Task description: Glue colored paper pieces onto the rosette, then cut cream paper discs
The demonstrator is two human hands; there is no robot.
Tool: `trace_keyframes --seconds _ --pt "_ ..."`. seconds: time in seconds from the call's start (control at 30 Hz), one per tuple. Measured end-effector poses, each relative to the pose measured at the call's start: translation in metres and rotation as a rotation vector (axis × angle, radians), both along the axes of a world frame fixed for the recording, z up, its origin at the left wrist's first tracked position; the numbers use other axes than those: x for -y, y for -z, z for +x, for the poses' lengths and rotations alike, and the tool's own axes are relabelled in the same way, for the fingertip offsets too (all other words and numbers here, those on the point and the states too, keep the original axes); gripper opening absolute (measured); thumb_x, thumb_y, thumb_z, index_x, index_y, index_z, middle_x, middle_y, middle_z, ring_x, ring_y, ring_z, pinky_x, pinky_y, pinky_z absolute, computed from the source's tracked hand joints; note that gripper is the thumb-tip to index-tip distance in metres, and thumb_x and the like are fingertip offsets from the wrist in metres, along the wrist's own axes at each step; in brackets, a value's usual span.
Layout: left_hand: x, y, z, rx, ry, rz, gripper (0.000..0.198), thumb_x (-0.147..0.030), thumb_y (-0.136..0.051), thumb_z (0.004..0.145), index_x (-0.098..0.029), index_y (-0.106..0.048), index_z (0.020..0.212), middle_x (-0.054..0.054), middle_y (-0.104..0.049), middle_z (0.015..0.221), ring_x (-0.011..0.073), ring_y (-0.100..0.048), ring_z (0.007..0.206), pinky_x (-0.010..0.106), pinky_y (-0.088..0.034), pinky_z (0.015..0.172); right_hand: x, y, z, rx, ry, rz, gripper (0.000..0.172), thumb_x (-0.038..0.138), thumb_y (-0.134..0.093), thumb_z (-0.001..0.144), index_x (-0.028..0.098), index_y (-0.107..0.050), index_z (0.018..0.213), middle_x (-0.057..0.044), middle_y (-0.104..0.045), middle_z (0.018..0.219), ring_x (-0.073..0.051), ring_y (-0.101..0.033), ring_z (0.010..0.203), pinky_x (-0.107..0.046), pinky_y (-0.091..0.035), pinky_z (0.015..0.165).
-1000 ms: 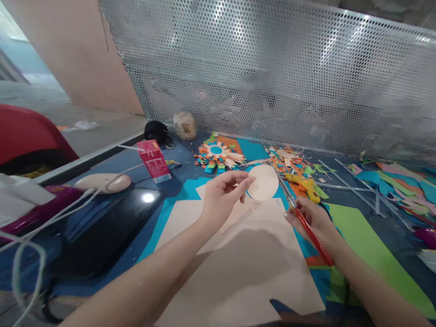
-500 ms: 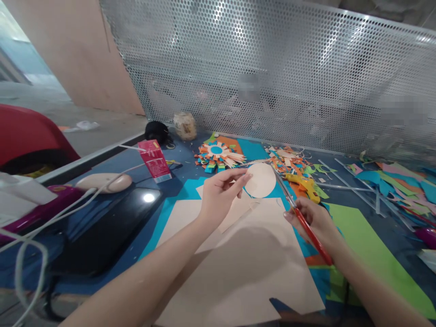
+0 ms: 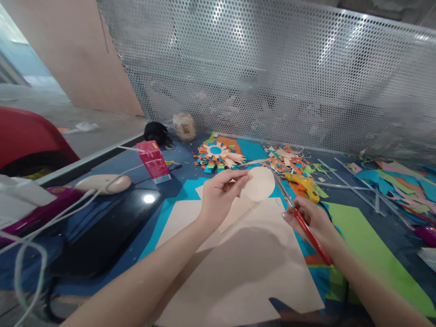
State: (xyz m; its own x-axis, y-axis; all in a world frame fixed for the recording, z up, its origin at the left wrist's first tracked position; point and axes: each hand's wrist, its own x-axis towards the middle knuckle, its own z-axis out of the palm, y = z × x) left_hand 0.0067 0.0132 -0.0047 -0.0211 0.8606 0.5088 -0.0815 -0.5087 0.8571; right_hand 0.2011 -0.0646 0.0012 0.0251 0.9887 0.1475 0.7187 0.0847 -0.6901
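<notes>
Between thumb and fingers, my left hand (image 3: pixel 222 195) pinches the left edge of a cream paper circle (image 3: pixel 260 184). Red-handled scissors (image 3: pixel 306 229) are in my right hand (image 3: pixel 311 220), their blades pointing up and left beside the circle's right edge. Whether the blades touch the paper I cannot tell. Below both hands lie large cream sheets (image 3: pixel 245 277) on top of blue paper (image 3: pixel 155 238). Behind the circle sits a layered paper flower (image 3: pixel 218 154) with a blue centre and fringed orange, cream and blue petals.
At left are a black tablet (image 3: pixel 109 231), a pale mouse (image 3: pixel 104 182), white cables and a pink drink carton (image 3: pixel 153 161). A yellow glue gun (image 3: pixel 303 186), green paper (image 3: pixel 371 254), glue sticks (image 3: pixel 361 193) and colourful scraps (image 3: pixel 402 181) lie right. A perforated metal panel (image 3: pixel 272 68) stands behind.
The paper circle has tilted and shifted slightly down and left in my left hand. My right hand with the scissors has moved very slightly left.
</notes>
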Motion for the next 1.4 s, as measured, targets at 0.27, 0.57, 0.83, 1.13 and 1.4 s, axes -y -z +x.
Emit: trace_keyframes --seconds 0.27,0.57,0.83,1.13,1.4 --pt "-0.0018 -0.0007 0.0004 0.021 0.015 -0.012 0.012 -0.023 -0.067 0.072 -0.017 -0.072 0.080 0.000 -0.064 0.064 0.0052 -0.046 0.044 0.018 -0.040 0.041 -0.0013 0.0034 0.0013 -0.002 0.034 0.004 0.035 0.050 -0.056 0.073 0.023 -0.038 0.062 0.007 -0.034 0.046 -0.008 -0.029 0.040 -0.022 -0.023 0.037" --pt "-0.0066 0.0014 -0.0010 0.082 -0.003 -0.016 0.015 -0.027 -0.067 0.073 -0.017 -0.070 0.084 -0.003 -0.055 0.059 0.0058 -0.044 0.046 0.019 -0.038 0.042 -0.0017 0.0012 0.0011 0.025 0.035 0.001 0.035 0.050 -0.054 0.073 0.023 -0.037 0.060 0.007 -0.032 0.046 -0.009 -0.028 0.041 -0.023 -0.023 0.038" --pt "-0.0057 0.0046 -0.0011 0.013 0.010 0.014 0.015 -0.028 -0.066 0.074 -0.019 -0.072 0.084 -0.001 -0.058 0.060 0.0074 -0.044 0.047 0.021 -0.037 0.044 -0.0025 0.0042 0.0027 -0.001 0.001 0.022 0.032 0.050 -0.054 0.075 0.023 -0.040 0.065 0.005 -0.040 0.052 -0.010 -0.034 0.045 -0.023 -0.027 0.041" --pt "-0.0027 0.0010 0.0000 0.022 0.031 0.022 0.011 -0.025 -0.066 0.073 -0.019 -0.072 0.080 0.000 -0.062 0.059 0.0069 -0.045 0.046 0.020 -0.039 0.043 -0.0018 0.0006 0.0012 0.006 0.005 -0.017 0.033 0.052 -0.052 0.075 0.023 -0.038 0.066 0.003 -0.045 0.055 -0.011 -0.034 0.046 -0.025 -0.027 0.042" --pt "-0.0007 0.0012 0.0001 0.004 0.020 0.021 0.011 -0.024 -0.067 0.072 -0.019 -0.072 0.080 0.001 -0.066 0.062 0.0072 -0.046 0.047 0.019 -0.039 0.043 -0.0012 0.0026 0.0026 -0.010 0.002 -0.029 0.029 0.048 -0.054 0.074 0.023 -0.041 0.068 0.003 -0.046 0.055 -0.011 -0.038 0.047 -0.025 -0.030 0.043"
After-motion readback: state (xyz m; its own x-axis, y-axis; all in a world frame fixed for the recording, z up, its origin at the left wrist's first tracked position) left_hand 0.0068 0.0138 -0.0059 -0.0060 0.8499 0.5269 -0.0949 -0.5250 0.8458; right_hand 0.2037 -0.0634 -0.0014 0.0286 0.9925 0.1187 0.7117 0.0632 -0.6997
